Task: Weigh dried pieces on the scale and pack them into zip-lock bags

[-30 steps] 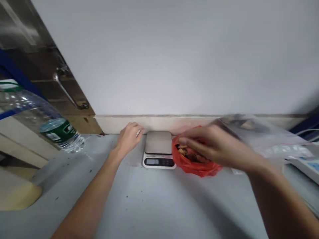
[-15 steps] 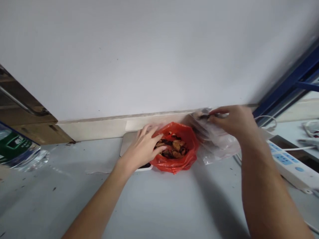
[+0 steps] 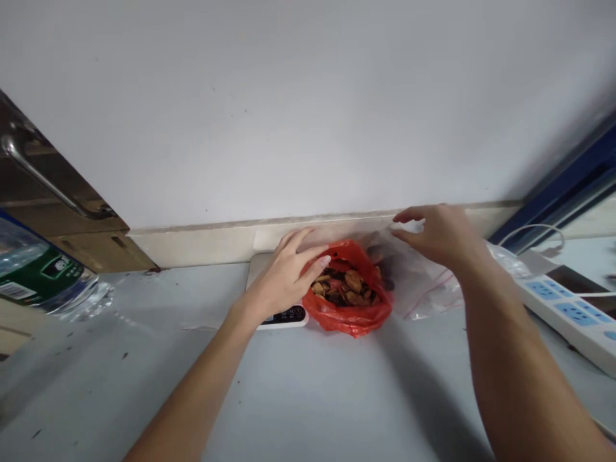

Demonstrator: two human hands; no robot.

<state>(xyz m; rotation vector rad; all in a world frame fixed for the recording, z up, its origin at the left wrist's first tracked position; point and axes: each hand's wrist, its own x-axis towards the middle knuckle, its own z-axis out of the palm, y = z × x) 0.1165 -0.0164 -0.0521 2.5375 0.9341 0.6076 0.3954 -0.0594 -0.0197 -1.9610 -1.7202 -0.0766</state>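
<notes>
A red plastic bag stands with its mouth spread, holding dried brown slices. My left hand is at the bag's left rim, fingers stretched and apart, above a flat kitchen scale that it partly covers. To the right of the red bag lies a clear plastic bag with dark pieces in its left end, too blurred to name. My right hand pinches this clear bag's upper edge between thumb and fingers.
Along the back runs a white wall. A large water bottle lies at the left by a metal-handled cabinet. On the right are a white power strip with cables and a blue frame.
The view has shifted slightly, so the things appear farther right. My right fingers have parted a little on the clear bag, whose dark contents sit lower. My left hand remains by the red bag.
</notes>
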